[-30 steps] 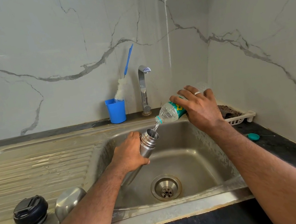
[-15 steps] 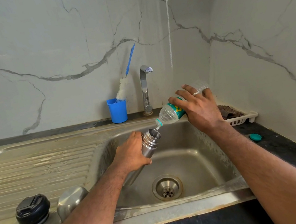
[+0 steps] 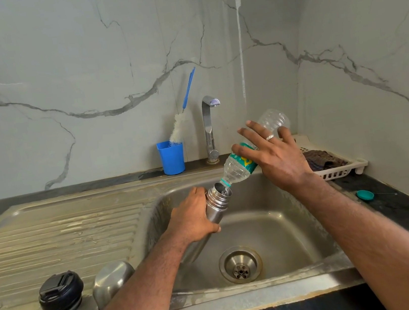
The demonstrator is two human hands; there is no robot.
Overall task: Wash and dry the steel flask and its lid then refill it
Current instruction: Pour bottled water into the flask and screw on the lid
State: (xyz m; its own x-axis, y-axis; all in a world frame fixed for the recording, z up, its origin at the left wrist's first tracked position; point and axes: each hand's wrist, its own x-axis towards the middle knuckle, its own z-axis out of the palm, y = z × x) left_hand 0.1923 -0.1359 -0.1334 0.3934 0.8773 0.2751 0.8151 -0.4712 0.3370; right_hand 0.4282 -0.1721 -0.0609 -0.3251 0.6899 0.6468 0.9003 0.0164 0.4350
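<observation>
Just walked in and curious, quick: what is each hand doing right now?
Left hand: grips the steel flask, tilted over the sink.
Right hand: holds the plastic water bottle, its mouth at the flask's opening.

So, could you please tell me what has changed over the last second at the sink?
The right hand has tipped the plastic bottle steeper, its base higher, and brought its mouth down to the steel flask opening. The left hand still grips the flask, tilted over the sink. The black lid, steel cup and teal cap stayed put.
</observation>
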